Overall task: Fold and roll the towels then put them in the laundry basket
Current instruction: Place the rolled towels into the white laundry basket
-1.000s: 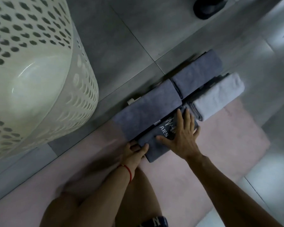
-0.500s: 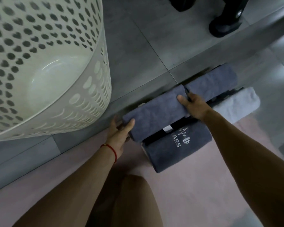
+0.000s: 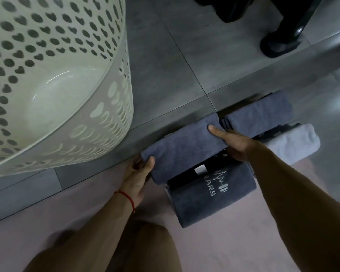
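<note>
Several rolled towels lie on the floor ahead of my knees. My left hand (image 3: 138, 173) grips the left end of a grey-blue rolled towel (image 3: 183, 146), thumb on top. My right hand (image 3: 232, 143) grips its right end, thumb laid along the top. Just below it lies a darker rolled towel with a white logo (image 3: 210, 199). Another grey-blue roll (image 3: 259, 112) sits to the upper right, and a white roll (image 3: 294, 143) to the right. The cream laundry basket (image 3: 114, 107), pierced with heart-shaped holes, stands at the left with nothing visible inside.
A pink mat (image 3: 224, 248) covers the floor under my knees; grey tiles (image 3: 165, 65) lie beyond it. A black shoe and dark leg of another person (image 3: 281, 44) stand at the top right.
Both hands left the logo towel and moved up to the grey-blue roll behind it, taking hold of its two ends. The camera has tilted up, so the basket and the shoe show more.
</note>
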`<state>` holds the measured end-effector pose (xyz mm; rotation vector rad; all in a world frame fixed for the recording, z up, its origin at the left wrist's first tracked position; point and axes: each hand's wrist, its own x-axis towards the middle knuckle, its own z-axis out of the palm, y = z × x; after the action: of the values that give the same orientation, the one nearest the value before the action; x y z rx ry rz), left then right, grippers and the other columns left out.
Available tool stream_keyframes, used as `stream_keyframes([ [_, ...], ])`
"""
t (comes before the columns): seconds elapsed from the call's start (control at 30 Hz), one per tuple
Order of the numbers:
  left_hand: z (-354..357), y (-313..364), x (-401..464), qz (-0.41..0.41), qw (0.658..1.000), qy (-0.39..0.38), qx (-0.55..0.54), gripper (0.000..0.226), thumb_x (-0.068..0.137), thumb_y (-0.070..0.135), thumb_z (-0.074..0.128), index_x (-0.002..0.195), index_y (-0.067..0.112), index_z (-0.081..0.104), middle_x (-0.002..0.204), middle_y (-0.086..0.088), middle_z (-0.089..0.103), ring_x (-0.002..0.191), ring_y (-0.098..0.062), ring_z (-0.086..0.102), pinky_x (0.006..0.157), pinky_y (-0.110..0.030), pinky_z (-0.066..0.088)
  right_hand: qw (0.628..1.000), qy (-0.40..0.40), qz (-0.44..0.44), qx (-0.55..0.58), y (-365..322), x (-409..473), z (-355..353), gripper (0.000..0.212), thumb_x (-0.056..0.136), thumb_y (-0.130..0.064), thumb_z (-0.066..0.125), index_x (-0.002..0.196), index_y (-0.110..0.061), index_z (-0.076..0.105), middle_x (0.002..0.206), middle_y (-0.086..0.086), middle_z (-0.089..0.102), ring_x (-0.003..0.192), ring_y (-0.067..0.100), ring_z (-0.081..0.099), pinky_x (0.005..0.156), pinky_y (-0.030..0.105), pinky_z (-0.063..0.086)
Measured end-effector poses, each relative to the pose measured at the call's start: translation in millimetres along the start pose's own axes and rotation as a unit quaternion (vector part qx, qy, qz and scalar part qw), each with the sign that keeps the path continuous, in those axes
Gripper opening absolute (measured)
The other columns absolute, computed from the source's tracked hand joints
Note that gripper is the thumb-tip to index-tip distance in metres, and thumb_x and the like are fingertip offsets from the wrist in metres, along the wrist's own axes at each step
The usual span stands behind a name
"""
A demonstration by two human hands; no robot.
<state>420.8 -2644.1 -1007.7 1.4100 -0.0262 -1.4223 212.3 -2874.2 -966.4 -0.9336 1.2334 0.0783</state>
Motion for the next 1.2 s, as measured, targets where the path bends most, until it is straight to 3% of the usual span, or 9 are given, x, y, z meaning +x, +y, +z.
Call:
stream_keyframes([
  [0.1,-4,-2,-4,-0.011,0.999,-0.031,-0.010,0.051,0.086,0.032,0.068,0.133,0.014,0.059,0.129,-0.005,0.068,0.121,-0.020,0.064,0.103,-0.039,0.047,1.000,-0.011,-0.006,0.013,-2,1,-3,0.052,0.087,-0.046,0.072,0.126,-0.013,0.067,0.119,0.005,0.074,0.113,0.020,0.069,0.099,0.036,0.049],
  [0.27,-12,-1,2,-0.019,0.999,-0.045,-0.018,0.055,0.084,0.027,0.073,0.133,0.007,0.059,0.130,-0.011,0.067,0.125,-0.024,0.062,0.110,-0.042,0.042,0.999,-0.048,0.009,-0.014,-7,2,-12,0.061,0.082,-0.047,0.079,0.130,-0.013,0.065,0.127,0.008,0.070,0.121,0.024,0.065,0.114,0.045,0.040],
  [0.37,-15,2,1,-0.037,0.996,-0.048,-0.064,0.061,0.082,0.033,0.075,0.134,0.005,0.059,0.132,-0.014,0.065,0.126,-0.025,0.060,0.114,-0.043,0.037,0.998,-0.046,0.010,-0.036,-11,-2,-7,0.068,0.077,-0.049,0.081,0.132,-0.015,0.061,0.124,0.006,0.072,0.117,0.023,0.067,0.110,0.043,0.044],
  [0.5,-16,4,-6,-0.044,0.992,-0.063,-0.097,0.058,0.090,0.036,0.071,0.133,-0.001,0.058,0.133,-0.016,0.057,0.123,-0.032,0.052,0.107,-0.038,0.041,0.998,-0.035,-0.037,-0.024,-21,-19,2,0.058,0.080,-0.036,0.077,0.131,-0.015,0.057,0.117,0.004,0.075,0.108,0.019,0.072,0.088,0.030,0.056],
  [0.7,-15,19,-35,-0.042,0.986,-0.097,-0.131,0.049,0.096,0.024,0.049,0.136,-0.005,0.053,0.138,-0.022,0.059,0.131,-0.030,0.055,0.105,-0.036,0.049,0.991,-0.033,-0.112,-0.060,-37,-72,15,0.085,0.066,-0.046,0.089,0.138,-0.021,0.052,0.124,0.005,0.071,0.114,0.024,0.069,0.101,0.044,0.052],
  [0.87,-18,37,-86,-0.037,0.984,-0.101,-0.140,0.041,0.088,0.022,0.066,0.123,0.000,0.067,0.133,-0.024,0.061,0.122,-0.032,0.062,0.092,-0.036,0.058,0.980,-0.047,-0.171,-0.090,-59,-139,31,0.081,0.063,-0.046,0.089,0.132,-0.019,0.057,0.122,0.007,0.072,0.114,0.028,0.069,0.096,0.045,0.054],
  [0.93,-15,44,-112,-0.025,0.980,-0.115,-0.159,0.057,0.074,0.025,0.087,0.122,0.001,0.068,0.132,-0.023,0.062,0.120,-0.031,0.064,0.091,-0.037,0.058,0.974,-0.057,-0.194,-0.107,-71,-169,40,0.078,0.064,-0.039,0.089,0.132,-0.018,0.056,0.120,0.007,0.072,0.113,0.027,0.069,0.090,0.038,0.057],
  [1.03,-9,58,-156,0.012,0.975,-0.138,-0.176,0.049,0.061,0.023,0.094,0.106,0.010,0.079,0.119,-0.017,0.071,0.108,-0.023,0.070,0.081,-0.031,0.060,0.959,-0.071,-0.239,-0.137,-94,-221,59,0.075,0.066,-0.033,0.089,0.130,-0.013,0.057,0.118,0.008,0.073,0.112,0.025,0.070,0.084,0.028,0.058],
  [1.2,-34,81,-231,0.090,0.962,-0.143,-0.216,0.112,0.033,0.030,0.105,0.131,0.003,0.057,0.127,-0.017,0.067,0.121,-0.026,0.063,0.081,-0.030,0.060,0.929,-0.091,-0.309,-0.181,-129,-302,116,0.042,0.075,-0.009,0.064,0.117,-0.008,0.066,0.106,0.012,0.076,0.098,0.024,0.074,0.075,0.028,0.059],
])
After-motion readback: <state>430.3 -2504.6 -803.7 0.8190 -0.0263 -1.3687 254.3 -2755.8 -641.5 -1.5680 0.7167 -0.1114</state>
